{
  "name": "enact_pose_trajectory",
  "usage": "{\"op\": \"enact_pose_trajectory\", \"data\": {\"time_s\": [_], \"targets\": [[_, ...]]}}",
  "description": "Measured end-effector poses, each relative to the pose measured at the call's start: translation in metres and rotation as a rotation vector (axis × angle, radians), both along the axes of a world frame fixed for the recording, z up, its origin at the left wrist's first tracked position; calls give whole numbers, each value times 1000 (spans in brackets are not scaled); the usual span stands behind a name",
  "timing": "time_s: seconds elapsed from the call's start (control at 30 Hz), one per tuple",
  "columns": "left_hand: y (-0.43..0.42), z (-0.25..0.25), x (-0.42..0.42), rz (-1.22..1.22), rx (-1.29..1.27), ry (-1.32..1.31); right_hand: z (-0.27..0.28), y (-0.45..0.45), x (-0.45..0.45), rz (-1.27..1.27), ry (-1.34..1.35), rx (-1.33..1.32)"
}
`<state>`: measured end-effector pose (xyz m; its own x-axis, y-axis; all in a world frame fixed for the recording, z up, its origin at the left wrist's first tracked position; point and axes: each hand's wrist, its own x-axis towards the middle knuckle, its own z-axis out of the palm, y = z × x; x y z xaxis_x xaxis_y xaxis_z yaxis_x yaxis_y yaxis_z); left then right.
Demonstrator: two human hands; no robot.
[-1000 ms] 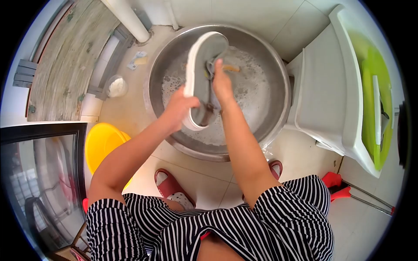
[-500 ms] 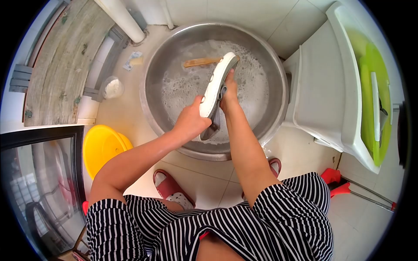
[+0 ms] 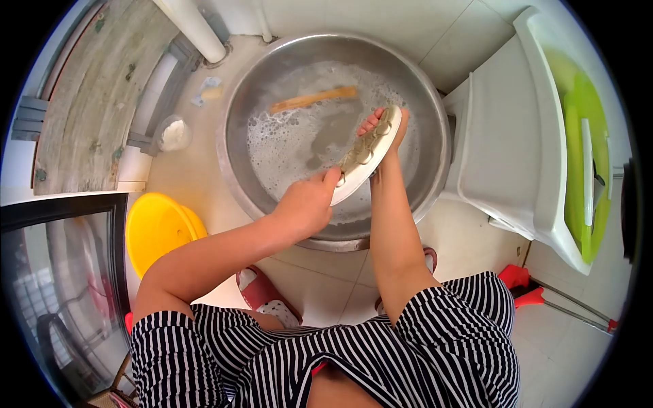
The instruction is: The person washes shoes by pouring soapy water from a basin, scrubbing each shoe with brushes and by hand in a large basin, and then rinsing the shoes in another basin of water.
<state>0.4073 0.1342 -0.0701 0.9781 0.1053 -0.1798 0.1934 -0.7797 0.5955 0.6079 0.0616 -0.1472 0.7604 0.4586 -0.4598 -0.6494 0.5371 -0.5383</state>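
A shoe (image 3: pixel 369 155) with a white sole edge is held tilted over a large metal basin (image 3: pixel 235 160) of soapy water. My left hand (image 3: pixel 307 204) grips its near end, thumb along the side. Around the far end my right hand (image 3: pixel 401 132) is wrapped, with its fingertips showing over the upper side. A wooden stick-like piece (image 3: pixel 314 99), perhaps a brush, floats in the foamy water (image 3: pixel 272 146) beyond the shoe.
A yellow basin (image 3: pixel 160 231) stands at the left, near a glass-fronted black frame (image 3: pixel 64 204). A clear cup with white powder (image 3: pixel 175 134) is on the floor. At the right are a white washbasin unit (image 3: pixel 507 136) with a green tub (image 3: pixel 586 163) and red-handled tools (image 3: pixel 520 282).
The shoe has turned from showing its grey underside to showing its laced or eyeleted upper, and has moved right and nearer. Both hands turned with it. The wooden piece has shifted and shows fully.
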Motion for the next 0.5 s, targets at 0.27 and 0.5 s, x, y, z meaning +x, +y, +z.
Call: {"op": "enact_pose_trajectory", "data": {"time_s": [0.27, 0.5], "targets": [[1, -6, -7, -100, 229, -77, -28, 0, -11, -5, 51, 170], [15, 22, 1, 465, -254, 149, 2, 26, -22, 124, -137, -208]]}}
